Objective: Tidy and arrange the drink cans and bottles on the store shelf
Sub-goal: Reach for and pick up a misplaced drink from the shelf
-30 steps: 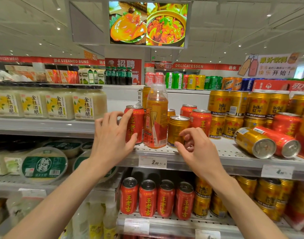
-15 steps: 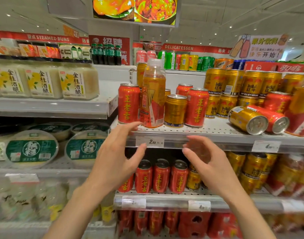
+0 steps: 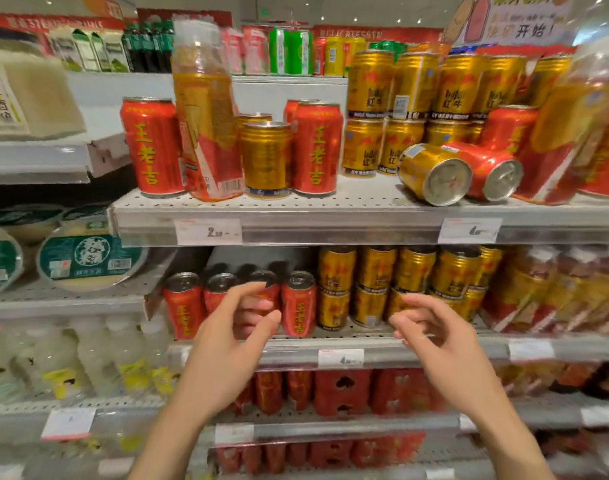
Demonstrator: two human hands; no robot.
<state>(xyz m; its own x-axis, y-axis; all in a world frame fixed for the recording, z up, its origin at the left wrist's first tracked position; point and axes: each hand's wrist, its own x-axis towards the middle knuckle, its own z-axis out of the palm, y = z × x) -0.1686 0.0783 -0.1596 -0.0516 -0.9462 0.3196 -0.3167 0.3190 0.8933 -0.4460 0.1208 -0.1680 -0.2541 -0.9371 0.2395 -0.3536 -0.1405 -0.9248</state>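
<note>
Both hands empty, fingers loosely curled: left hand (image 3: 227,344) and right hand (image 3: 441,344) hover before the lower shelf, touching nothing. On the perforated white metal upper shelf (image 3: 365,197) a tipped gold ribbed metal can (image 3: 434,174) and a tipped red metal can (image 3: 486,173) lie on their sides touching. Likely full, rigid, smooth and prone to rolling, so grasp mid-body; right-edge bottles are blurred, back rows hidden.

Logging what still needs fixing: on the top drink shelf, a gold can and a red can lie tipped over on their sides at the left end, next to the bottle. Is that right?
Not quite. The gold can and red can do lie on their sides, but toward the right end of that shelf, as the head view shows. A bottle does stand beside them.
</note>
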